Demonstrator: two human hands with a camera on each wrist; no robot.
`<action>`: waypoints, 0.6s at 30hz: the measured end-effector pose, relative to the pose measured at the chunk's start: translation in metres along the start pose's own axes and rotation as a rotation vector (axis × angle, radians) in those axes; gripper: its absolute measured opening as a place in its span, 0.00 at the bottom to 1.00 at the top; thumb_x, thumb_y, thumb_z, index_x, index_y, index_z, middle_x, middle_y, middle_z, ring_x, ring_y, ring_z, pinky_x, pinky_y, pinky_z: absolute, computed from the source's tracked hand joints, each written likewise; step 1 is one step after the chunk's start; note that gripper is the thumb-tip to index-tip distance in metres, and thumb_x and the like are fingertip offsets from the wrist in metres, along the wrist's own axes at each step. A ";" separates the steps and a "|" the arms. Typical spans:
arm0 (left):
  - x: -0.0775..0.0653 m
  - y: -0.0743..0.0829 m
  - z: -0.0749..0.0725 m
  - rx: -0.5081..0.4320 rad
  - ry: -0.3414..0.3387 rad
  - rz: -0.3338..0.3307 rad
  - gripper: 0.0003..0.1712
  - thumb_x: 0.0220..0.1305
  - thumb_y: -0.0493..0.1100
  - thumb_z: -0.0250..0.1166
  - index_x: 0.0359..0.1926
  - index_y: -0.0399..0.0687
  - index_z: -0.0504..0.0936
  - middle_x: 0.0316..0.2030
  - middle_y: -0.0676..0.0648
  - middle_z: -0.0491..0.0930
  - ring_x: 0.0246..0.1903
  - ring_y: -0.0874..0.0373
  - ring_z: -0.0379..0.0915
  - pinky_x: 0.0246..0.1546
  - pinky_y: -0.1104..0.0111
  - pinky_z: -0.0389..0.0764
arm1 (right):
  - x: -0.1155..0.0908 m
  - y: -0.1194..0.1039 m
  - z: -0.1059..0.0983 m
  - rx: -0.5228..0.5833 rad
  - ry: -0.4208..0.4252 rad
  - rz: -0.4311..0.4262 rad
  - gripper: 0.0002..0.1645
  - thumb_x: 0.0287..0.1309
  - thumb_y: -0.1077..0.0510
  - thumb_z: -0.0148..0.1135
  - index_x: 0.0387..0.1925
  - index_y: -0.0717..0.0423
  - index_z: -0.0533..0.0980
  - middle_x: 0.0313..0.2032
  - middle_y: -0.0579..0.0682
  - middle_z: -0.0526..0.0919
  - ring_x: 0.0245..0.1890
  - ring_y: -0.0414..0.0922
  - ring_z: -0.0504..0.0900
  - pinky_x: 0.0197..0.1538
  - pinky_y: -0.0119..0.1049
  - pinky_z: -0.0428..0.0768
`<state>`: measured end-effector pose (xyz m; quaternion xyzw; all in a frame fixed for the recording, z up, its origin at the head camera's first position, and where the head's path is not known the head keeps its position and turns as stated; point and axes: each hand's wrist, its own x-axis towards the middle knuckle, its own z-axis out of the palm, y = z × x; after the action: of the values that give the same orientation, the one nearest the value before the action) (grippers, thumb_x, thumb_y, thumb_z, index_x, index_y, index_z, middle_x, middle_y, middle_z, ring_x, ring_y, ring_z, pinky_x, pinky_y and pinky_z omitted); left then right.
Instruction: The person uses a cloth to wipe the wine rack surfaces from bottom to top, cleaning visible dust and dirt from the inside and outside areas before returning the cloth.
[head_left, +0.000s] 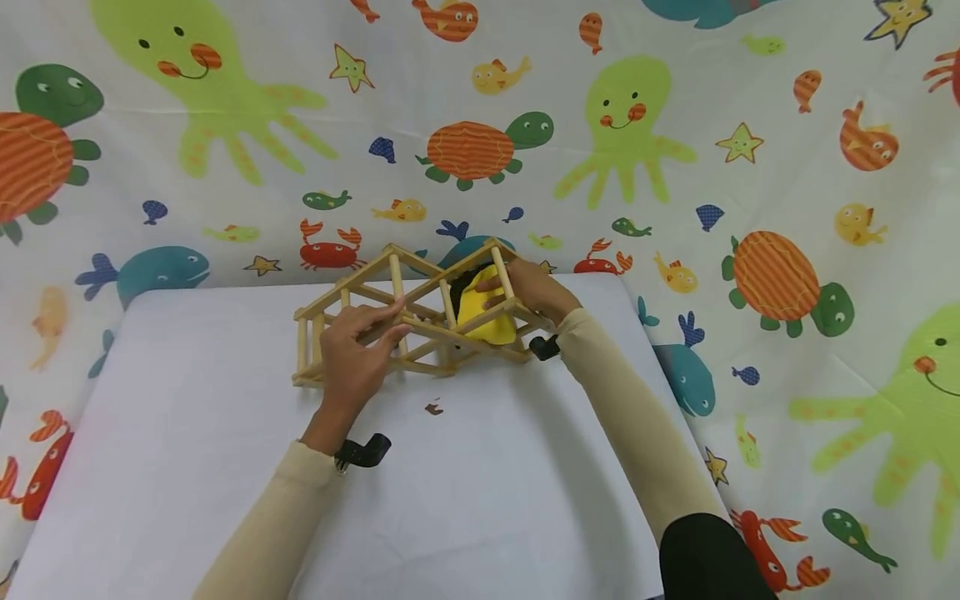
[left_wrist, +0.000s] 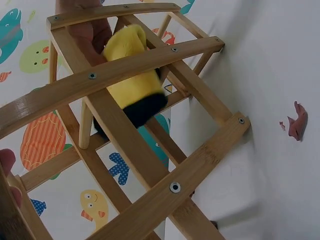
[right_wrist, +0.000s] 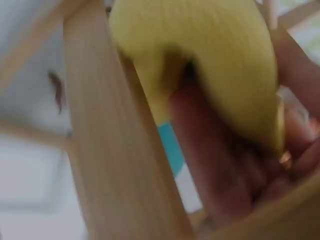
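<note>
From my post I see the table [head_left: 225, 417] beneath the rack [head_left: 397, 277], a curtain [head_left: 420, 92] behind it, cloth [head_left: 471, 303] between its right-hand bars, and the left hand [head_left: 354, 357] at its front.

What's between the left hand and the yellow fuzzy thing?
Bars of the wooden rack lie between the left hand and the yellow fuzzy thing; the head view shows that.

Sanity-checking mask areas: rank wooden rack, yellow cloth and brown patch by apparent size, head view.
1. Wooden rack
2. Yellow cloth, partly covered by the right hand
3. Brown patch, clearly smallest
</note>
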<state>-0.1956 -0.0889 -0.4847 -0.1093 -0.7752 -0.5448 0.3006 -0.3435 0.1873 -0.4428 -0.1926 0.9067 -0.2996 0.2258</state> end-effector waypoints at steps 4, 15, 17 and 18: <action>-0.001 0.001 0.000 0.001 -0.004 -0.001 0.24 0.55 0.35 0.82 0.54 0.47 0.91 0.44 0.44 0.93 0.34 0.54 0.72 0.34 0.75 0.72 | -0.010 -0.013 -0.012 -0.209 0.070 0.139 0.16 0.69 0.62 0.68 0.55 0.54 0.88 0.53 0.58 0.90 0.47 0.53 0.85 0.45 0.42 0.88; 0.000 0.002 -0.007 -0.008 0.004 0.005 0.23 0.54 0.34 0.82 0.54 0.45 0.91 0.46 0.43 0.93 0.35 0.56 0.72 0.34 0.77 0.71 | -0.001 0.001 -0.006 0.052 -0.117 -0.089 0.20 0.73 0.67 0.62 0.62 0.51 0.84 0.67 0.59 0.82 0.65 0.54 0.78 0.60 0.46 0.84; -0.001 0.001 -0.007 -0.010 -0.008 -0.004 0.23 0.55 0.34 0.81 0.54 0.45 0.91 0.46 0.44 0.93 0.35 0.57 0.73 0.35 0.76 0.71 | 0.000 0.006 -0.007 0.160 -0.160 -0.161 0.16 0.71 0.67 0.65 0.55 0.54 0.88 0.66 0.56 0.84 0.64 0.50 0.76 0.55 0.42 0.80; -0.001 0.001 -0.006 -0.017 -0.015 -0.008 0.23 0.56 0.35 0.81 0.54 0.45 0.91 0.47 0.44 0.92 0.36 0.57 0.73 0.35 0.76 0.72 | -0.002 0.008 -0.008 0.211 -0.162 -0.178 0.14 0.69 0.67 0.66 0.52 0.56 0.89 0.65 0.54 0.85 0.66 0.49 0.75 0.56 0.42 0.79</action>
<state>-0.1919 -0.0937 -0.4828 -0.1128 -0.7734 -0.5515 0.2916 -0.3480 0.1982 -0.4416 -0.2710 0.8284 -0.3955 0.2898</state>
